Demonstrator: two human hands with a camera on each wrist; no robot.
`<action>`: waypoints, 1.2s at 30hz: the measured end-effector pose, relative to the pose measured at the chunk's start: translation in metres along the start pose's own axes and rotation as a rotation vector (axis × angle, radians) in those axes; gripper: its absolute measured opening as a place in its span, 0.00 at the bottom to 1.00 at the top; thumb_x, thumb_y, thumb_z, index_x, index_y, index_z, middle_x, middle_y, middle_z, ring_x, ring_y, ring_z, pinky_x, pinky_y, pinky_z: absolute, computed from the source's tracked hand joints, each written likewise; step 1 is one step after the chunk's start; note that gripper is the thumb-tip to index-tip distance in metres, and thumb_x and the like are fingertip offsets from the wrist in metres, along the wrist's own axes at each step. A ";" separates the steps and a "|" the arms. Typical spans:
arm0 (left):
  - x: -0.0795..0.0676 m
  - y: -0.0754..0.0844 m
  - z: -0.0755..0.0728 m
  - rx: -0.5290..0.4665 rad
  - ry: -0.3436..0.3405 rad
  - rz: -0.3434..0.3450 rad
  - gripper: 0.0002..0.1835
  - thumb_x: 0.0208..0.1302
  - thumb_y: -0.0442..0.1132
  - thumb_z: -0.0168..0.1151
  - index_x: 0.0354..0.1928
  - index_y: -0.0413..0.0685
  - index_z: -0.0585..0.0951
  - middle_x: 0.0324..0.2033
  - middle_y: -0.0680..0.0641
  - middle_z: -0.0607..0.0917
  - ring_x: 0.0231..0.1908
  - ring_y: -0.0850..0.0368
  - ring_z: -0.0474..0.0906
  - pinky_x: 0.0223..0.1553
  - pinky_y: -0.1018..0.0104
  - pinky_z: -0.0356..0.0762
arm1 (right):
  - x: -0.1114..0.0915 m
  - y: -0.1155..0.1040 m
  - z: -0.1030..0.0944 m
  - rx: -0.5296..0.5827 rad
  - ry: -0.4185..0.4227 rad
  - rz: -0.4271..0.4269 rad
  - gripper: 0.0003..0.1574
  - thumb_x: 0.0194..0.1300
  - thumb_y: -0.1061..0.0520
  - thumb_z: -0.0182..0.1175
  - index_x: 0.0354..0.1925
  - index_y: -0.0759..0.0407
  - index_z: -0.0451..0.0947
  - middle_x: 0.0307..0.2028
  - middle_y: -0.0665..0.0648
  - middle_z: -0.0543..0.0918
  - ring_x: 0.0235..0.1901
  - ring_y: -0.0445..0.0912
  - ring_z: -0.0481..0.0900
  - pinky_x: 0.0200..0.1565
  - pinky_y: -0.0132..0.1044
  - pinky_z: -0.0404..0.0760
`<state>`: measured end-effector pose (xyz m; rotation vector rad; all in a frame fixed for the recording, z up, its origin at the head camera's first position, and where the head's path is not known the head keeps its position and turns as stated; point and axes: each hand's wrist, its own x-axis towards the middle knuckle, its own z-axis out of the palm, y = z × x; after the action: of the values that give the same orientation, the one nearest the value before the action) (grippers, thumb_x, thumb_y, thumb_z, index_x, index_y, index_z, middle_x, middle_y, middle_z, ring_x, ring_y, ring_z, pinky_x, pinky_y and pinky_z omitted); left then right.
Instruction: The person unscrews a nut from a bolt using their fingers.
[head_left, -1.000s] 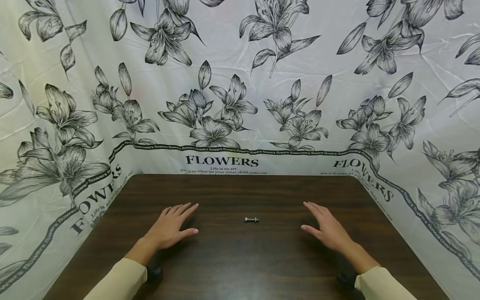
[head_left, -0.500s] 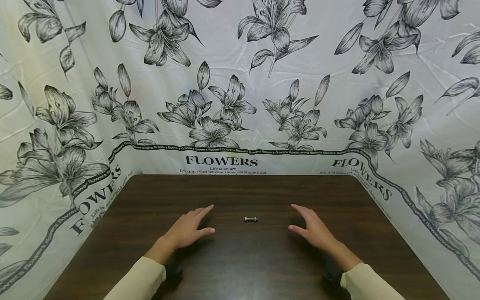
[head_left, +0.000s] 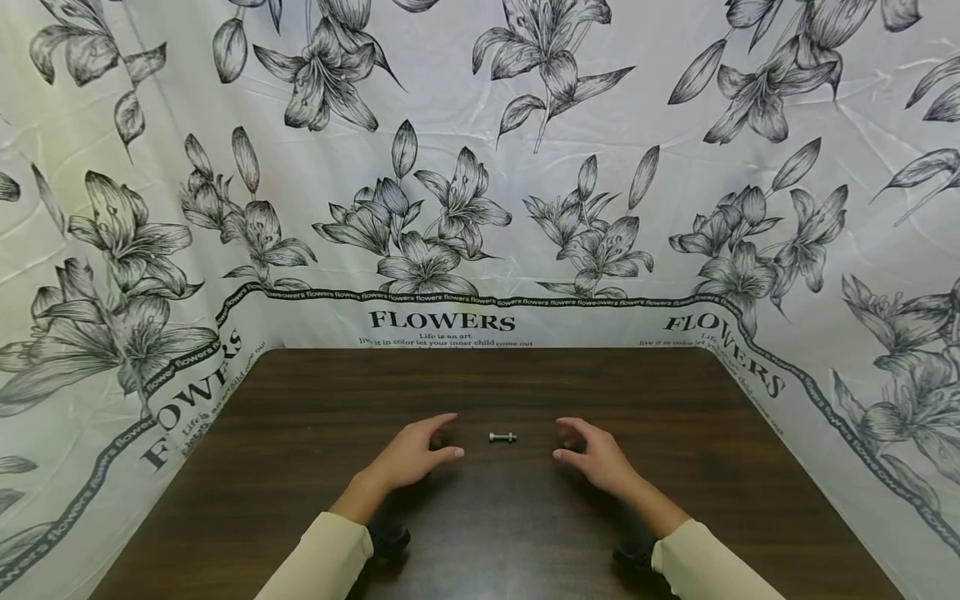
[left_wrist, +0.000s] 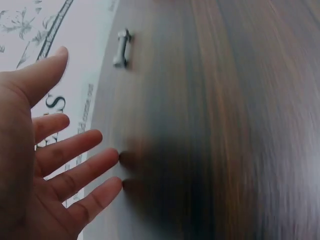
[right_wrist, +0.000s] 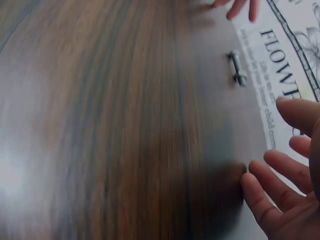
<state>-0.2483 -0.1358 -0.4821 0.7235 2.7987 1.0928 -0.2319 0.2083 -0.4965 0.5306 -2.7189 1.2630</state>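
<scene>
A small metal bolt [head_left: 502, 437] with a nut on its threaded end lies flat on the dark wooden table, head toward the left in the head view. To its left is my left hand [head_left: 411, 452], fingers spread and slightly bent, thumb apart, holding nothing. My right hand [head_left: 597, 457] mirrors it on the other side, also relaxed and bare of any object. Both hands are short of the bolt. In the left wrist view the bolt [left_wrist: 121, 48] appears beyond the thumb; the right wrist view shows the bolt [right_wrist: 236, 69] between both hands' fingers.
The brown wood-grain table [head_left: 480, 533] fills the lower view. Behind it and at both sides hangs a white cloth [head_left: 450, 100] printed with black lilies and the word FLOWERS. Dark wrist devices sit under both cream sleeves [head_left: 322, 554].
Both hands have moved inward toward the bolt from either side, and their fingers have bent a little more. The bolt has stayed in place.
</scene>
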 end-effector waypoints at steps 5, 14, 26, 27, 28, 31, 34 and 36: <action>0.007 0.010 0.009 -0.069 0.008 0.032 0.32 0.64 0.51 0.65 0.65 0.41 0.72 0.51 0.41 0.81 0.42 0.51 0.80 0.41 0.54 0.77 | 0.006 -0.007 0.013 0.070 -0.021 0.020 0.31 0.61 0.55 0.69 0.59 0.63 0.74 0.45 0.58 0.82 0.39 0.46 0.82 0.38 0.38 0.80; 0.013 0.017 0.025 -0.155 0.029 0.040 0.26 0.65 0.46 0.65 0.61 0.41 0.76 0.52 0.45 0.81 0.35 0.58 0.78 0.35 0.62 0.76 | 0.016 -0.014 0.028 0.091 -0.002 0.046 0.24 0.61 0.54 0.69 0.54 0.60 0.78 0.42 0.53 0.83 0.37 0.45 0.80 0.35 0.37 0.79; 0.032 0.028 0.053 -0.150 0.208 -0.026 0.18 0.59 0.37 0.70 0.51 0.39 0.81 0.38 0.46 0.80 0.33 0.56 0.78 0.35 0.63 0.77 | 0.035 -0.017 0.047 0.064 0.064 0.098 0.13 0.60 0.56 0.70 0.44 0.56 0.83 0.30 0.46 0.81 0.30 0.41 0.78 0.31 0.37 0.77; 0.033 0.028 0.055 -0.134 0.216 -0.034 0.18 0.58 0.37 0.71 0.50 0.39 0.82 0.37 0.47 0.80 0.32 0.56 0.77 0.34 0.63 0.77 | 0.036 -0.018 0.049 0.056 0.065 0.102 0.13 0.60 0.56 0.70 0.44 0.56 0.83 0.30 0.46 0.81 0.30 0.41 0.77 0.31 0.37 0.77; 0.034 0.027 0.057 -0.115 0.228 -0.043 0.18 0.57 0.37 0.71 0.48 0.39 0.82 0.35 0.48 0.80 0.32 0.57 0.76 0.34 0.63 0.76 | 0.037 -0.018 0.051 0.037 0.067 0.105 0.12 0.60 0.56 0.70 0.43 0.55 0.83 0.29 0.45 0.80 0.30 0.41 0.77 0.31 0.37 0.76; 0.037 0.027 0.062 -0.057 0.273 -0.073 0.16 0.54 0.38 0.74 0.44 0.40 0.84 0.32 0.49 0.79 0.32 0.56 0.75 0.35 0.62 0.74 | 0.038 -0.020 0.056 -0.030 0.076 0.109 0.11 0.59 0.55 0.70 0.41 0.55 0.83 0.28 0.45 0.79 0.28 0.40 0.75 0.30 0.36 0.74; 0.040 0.028 0.065 -0.016 0.307 -0.096 0.15 0.52 0.38 0.75 0.41 0.41 0.85 0.30 0.50 0.78 0.32 0.55 0.74 0.36 0.61 0.72 | 0.038 -0.021 0.060 -0.100 0.085 0.109 0.10 0.59 0.54 0.70 0.40 0.53 0.84 0.26 0.44 0.76 0.26 0.39 0.72 0.30 0.36 0.72; 0.042 0.030 0.066 -0.003 0.315 -0.117 0.14 0.51 0.38 0.75 0.40 0.42 0.86 0.29 0.51 0.78 0.31 0.55 0.73 0.35 0.60 0.71 | 0.038 -0.022 0.062 -0.130 0.093 0.110 0.10 0.58 0.53 0.71 0.39 0.52 0.84 0.26 0.43 0.75 0.25 0.39 0.72 0.30 0.36 0.71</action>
<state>-0.2593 -0.0567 -0.5073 0.4109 3.0464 1.2890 -0.2560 0.1378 -0.5119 0.3054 -2.7602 1.0939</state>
